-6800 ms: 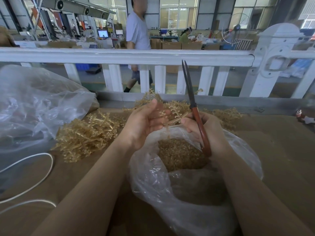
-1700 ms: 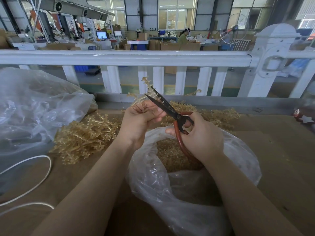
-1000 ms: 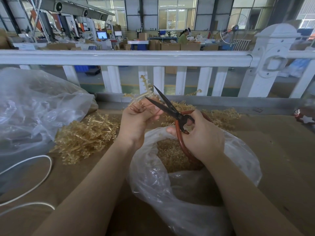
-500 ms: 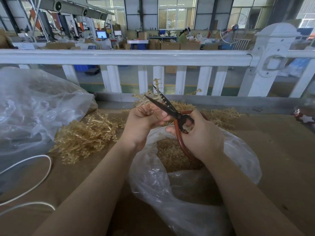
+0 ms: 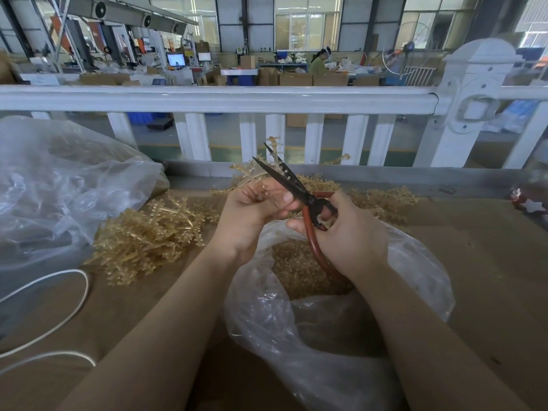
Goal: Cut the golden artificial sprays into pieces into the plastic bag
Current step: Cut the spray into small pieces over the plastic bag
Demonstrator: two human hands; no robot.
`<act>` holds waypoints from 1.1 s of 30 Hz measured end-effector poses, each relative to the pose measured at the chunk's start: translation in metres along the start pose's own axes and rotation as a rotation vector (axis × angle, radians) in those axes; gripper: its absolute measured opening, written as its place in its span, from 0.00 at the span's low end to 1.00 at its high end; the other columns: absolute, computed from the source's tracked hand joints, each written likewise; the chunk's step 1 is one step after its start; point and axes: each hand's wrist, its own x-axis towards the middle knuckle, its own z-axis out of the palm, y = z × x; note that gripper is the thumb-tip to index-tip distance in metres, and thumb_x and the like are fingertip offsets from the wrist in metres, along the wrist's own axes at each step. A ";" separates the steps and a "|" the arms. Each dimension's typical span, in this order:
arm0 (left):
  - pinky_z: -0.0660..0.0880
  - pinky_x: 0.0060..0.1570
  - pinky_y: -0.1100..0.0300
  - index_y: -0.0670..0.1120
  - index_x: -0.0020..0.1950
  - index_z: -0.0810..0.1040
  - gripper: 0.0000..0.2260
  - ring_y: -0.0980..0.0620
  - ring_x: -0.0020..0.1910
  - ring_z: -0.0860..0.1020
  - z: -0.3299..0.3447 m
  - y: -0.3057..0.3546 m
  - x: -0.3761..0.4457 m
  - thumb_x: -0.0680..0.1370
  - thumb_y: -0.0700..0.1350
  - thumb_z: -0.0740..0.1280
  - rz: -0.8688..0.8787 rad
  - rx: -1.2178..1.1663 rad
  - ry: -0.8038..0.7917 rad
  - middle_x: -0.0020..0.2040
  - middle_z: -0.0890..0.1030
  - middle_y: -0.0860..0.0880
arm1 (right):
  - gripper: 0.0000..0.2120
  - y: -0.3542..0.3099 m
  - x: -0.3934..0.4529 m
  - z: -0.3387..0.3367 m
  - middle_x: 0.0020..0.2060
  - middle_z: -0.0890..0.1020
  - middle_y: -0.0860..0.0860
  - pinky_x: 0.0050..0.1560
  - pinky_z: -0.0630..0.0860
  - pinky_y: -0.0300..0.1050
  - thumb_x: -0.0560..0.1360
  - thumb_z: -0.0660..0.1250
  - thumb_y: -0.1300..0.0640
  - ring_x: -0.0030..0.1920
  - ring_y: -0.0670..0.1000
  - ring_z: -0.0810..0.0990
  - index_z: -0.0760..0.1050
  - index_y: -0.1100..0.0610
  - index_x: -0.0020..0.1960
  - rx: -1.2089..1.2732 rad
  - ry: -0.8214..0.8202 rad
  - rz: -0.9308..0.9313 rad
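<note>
Left hand (image 5: 252, 212) fingers (image 5: 283, 198) were curled round the stems of a golden spray (image 5: 274, 149), pinching it upright, tip poking above the fingertips. Right hand (image 5: 348, 232) fingers were wrapped round the red handles of the scissors (image 5: 289, 182); thumb side on the upper loop, rest on the long lower loop. Blades were parted a little, crossing the spray just past the left fingertips, dark tips pointing up-left.

Versus half a second before: almost the same pose, blades closed in slightly on the stem, spray tip sat a touch more upright between them. Versus 1.7 s before: hands shifted slightly right. Versus 6.8 s before: scissors had pointed straight up and shut in the right hand; now tilted across the spray and cutting.

Directly below both hands sat the open clear plastic bag (image 5: 421, 280), cut golden pieces (image 5: 296, 268) heaped inside. Left of the left hand, a pile of uncut sprays (image 5: 148, 235) lay on the brown table (image 5: 489, 277); more sprays (image 5: 382, 200) lay behind the right hand. Farther left: a big crumpled clear bag (image 5: 59, 188) and a white cord (image 5: 59, 295). Beyond the fingers, a white fence rail (image 5: 207, 99). A small red ornament with a white star (image 5: 530, 203) was at the far right.
</note>
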 end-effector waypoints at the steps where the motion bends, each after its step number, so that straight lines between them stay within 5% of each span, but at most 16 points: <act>1: 0.79 0.44 0.62 0.41 0.47 0.82 0.06 0.53 0.39 0.83 0.000 0.000 0.000 0.71 0.37 0.71 -0.003 0.000 0.002 0.40 0.85 0.47 | 0.41 0.000 0.000 0.000 0.37 0.78 0.39 0.36 0.77 0.42 0.58 0.51 0.15 0.37 0.43 0.78 0.72 0.48 0.50 0.003 -0.001 0.001; 12: 0.79 0.44 0.62 0.39 0.48 0.80 0.06 0.53 0.38 0.83 0.002 0.002 -0.001 0.74 0.32 0.69 -0.015 -0.008 0.021 0.40 0.85 0.47 | 0.38 0.001 0.000 -0.001 0.34 0.77 0.40 0.33 0.71 0.37 0.57 0.54 0.16 0.35 0.38 0.75 0.71 0.47 0.47 0.030 -0.003 0.023; 22: 0.78 0.37 0.66 0.42 0.47 0.82 0.09 0.54 0.40 0.84 -0.002 0.005 0.002 0.67 0.39 0.73 -0.102 -0.181 0.174 0.41 0.86 0.47 | 0.32 0.006 0.000 0.002 0.33 0.79 0.40 0.33 0.68 0.37 0.61 0.60 0.18 0.35 0.40 0.77 0.74 0.45 0.45 0.137 -0.030 0.091; 25: 0.78 0.37 0.67 0.46 0.42 0.84 0.07 0.54 0.40 0.85 0.002 0.004 0.001 0.66 0.39 0.74 -0.156 -0.155 0.154 0.41 0.86 0.48 | 0.21 0.003 0.003 0.000 0.36 0.82 0.37 0.35 0.74 0.42 0.67 0.67 0.29 0.36 0.40 0.80 0.79 0.46 0.42 0.422 -0.043 0.175; 28: 0.77 0.37 0.68 0.45 0.44 0.84 0.08 0.55 0.38 0.84 0.008 0.002 0.000 0.65 0.39 0.75 -0.202 -0.122 0.141 0.39 0.86 0.48 | 0.09 0.000 0.006 -0.005 0.35 0.84 0.47 0.41 0.82 0.49 0.75 0.74 0.47 0.36 0.47 0.83 0.82 0.52 0.41 0.664 -0.050 0.230; 33: 0.74 0.36 0.66 0.46 0.40 0.85 0.06 0.58 0.34 0.80 0.012 -0.003 -0.001 0.66 0.37 0.76 -0.183 0.039 0.087 0.36 0.84 0.51 | 0.05 -0.004 0.007 -0.011 0.32 0.83 0.48 0.38 0.78 0.43 0.75 0.75 0.52 0.32 0.46 0.81 0.84 0.53 0.42 0.865 -0.099 0.225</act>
